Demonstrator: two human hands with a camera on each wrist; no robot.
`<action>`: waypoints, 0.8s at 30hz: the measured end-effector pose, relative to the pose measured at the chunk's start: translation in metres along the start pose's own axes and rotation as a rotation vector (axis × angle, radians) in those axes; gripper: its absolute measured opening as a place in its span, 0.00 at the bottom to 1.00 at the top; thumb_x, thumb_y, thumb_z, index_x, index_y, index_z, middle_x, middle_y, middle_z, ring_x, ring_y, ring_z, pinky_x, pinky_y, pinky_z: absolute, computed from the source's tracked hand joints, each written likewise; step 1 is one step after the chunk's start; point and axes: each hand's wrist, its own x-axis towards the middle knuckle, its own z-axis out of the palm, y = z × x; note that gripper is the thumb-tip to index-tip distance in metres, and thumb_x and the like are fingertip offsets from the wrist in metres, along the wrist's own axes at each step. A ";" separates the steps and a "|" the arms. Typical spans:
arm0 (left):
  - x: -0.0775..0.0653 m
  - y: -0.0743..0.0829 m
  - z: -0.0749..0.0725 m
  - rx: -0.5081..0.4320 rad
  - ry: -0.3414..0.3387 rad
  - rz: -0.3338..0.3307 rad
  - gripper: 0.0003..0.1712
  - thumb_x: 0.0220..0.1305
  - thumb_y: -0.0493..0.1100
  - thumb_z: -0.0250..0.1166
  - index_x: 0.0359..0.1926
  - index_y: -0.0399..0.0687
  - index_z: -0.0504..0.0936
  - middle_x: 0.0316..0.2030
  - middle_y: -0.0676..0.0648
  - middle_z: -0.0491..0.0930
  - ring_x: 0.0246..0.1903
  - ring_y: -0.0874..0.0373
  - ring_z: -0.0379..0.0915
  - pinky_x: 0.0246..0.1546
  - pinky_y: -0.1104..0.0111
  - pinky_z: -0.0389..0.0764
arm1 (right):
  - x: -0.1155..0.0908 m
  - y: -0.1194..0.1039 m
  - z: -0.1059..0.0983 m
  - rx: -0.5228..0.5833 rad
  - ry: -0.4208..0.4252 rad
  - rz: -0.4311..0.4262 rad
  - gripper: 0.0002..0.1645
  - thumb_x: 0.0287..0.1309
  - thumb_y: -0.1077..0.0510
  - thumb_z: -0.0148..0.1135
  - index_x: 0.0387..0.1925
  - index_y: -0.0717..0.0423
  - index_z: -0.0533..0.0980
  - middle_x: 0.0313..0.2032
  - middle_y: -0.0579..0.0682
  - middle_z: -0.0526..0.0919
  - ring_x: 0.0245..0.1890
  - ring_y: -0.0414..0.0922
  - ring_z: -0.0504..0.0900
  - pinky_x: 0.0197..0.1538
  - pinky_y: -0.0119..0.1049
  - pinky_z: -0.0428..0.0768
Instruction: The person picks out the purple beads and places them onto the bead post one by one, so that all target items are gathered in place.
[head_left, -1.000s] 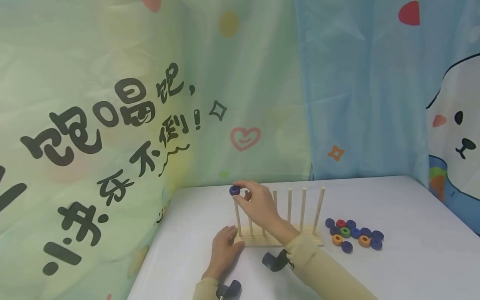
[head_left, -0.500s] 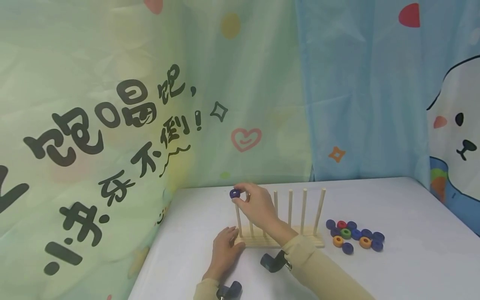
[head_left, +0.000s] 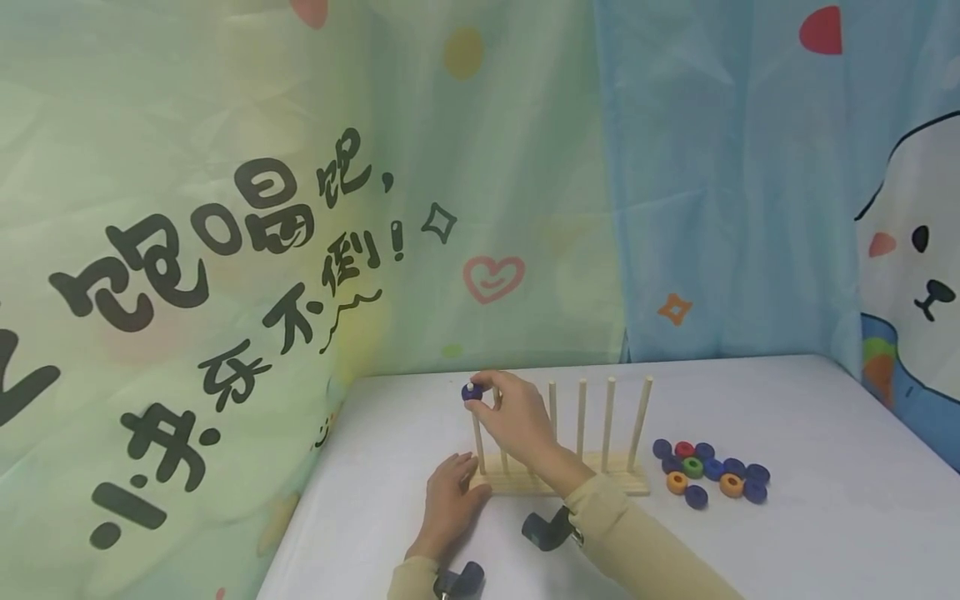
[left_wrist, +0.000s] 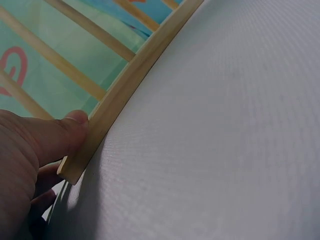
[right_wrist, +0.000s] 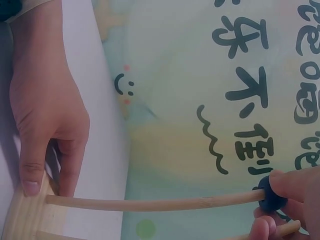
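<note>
My right hand (head_left: 519,417) pinches a dark blue ring bead (head_left: 471,392) between thumb and fingertips at the top of the leftmost wooden peg (head_left: 477,437). The peg's pale tip shows through the bead's hole. In the right wrist view, that bead (right_wrist: 272,194) sits around the peg's end. My left hand (head_left: 448,502) grips the left end of the wooden base (head_left: 517,481), thumb on the front side. The left wrist view shows its thumb (left_wrist: 75,131) against the base's edge (left_wrist: 120,95). Several upright pegs stand in a row on the base, some partly behind my right hand.
Right of the rack, loose ring beads lie on the white table (head_left: 825,533): several blue ones (head_left: 696,497), a red one (head_left: 684,450), a green one (head_left: 692,467) and two orange ones, the nearer beside the group's front (head_left: 677,482). Printed curtains (head_left: 517,167) hang behind.
The right hand has lowered the blue bead slightly and levelled it, so the leftmost peg's tip now pokes through its hole. The left hand stays on the base.
</note>
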 end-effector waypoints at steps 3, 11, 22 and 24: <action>0.000 -0.001 0.000 -0.006 -0.001 0.001 0.29 0.56 0.50 0.70 0.56 0.42 0.80 0.59 0.42 0.77 0.65 0.41 0.65 0.67 0.40 0.58 | -0.001 0.000 0.000 0.002 -0.001 -0.008 0.18 0.54 0.55 0.71 0.48 0.51 0.81 0.42 0.43 0.86 0.19 0.36 0.70 0.21 0.30 0.70; 0.001 0.000 0.000 0.012 -0.021 -0.027 0.31 0.57 0.52 0.69 0.59 0.44 0.78 0.60 0.44 0.76 0.66 0.42 0.64 0.68 0.42 0.57 | -0.006 -0.001 -0.002 0.053 0.065 -0.065 0.18 0.54 0.57 0.71 0.48 0.52 0.81 0.44 0.45 0.84 0.20 0.34 0.73 0.20 0.28 0.72; 0.000 0.002 -0.001 0.012 -0.006 -0.011 0.30 0.56 0.51 0.70 0.58 0.42 0.79 0.59 0.42 0.77 0.65 0.41 0.65 0.67 0.42 0.60 | -0.024 -0.009 -0.015 0.149 0.075 -0.218 0.16 0.54 0.63 0.69 0.46 0.56 0.80 0.45 0.47 0.82 0.24 0.36 0.78 0.24 0.28 0.79; 0.000 0.001 -0.001 0.009 0.005 0.006 0.30 0.55 0.50 0.70 0.57 0.41 0.79 0.58 0.41 0.78 0.64 0.40 0.66 0.66 0.42 0.60 | -0.031 -0.008 -0.017 0.156 0.084 -0.239 0.16 0.53 0.65 0.69 0.46 0.57 0.80 0.45 0.49 0.82 0.24 0.37 0.79 0.24 0.28 0.79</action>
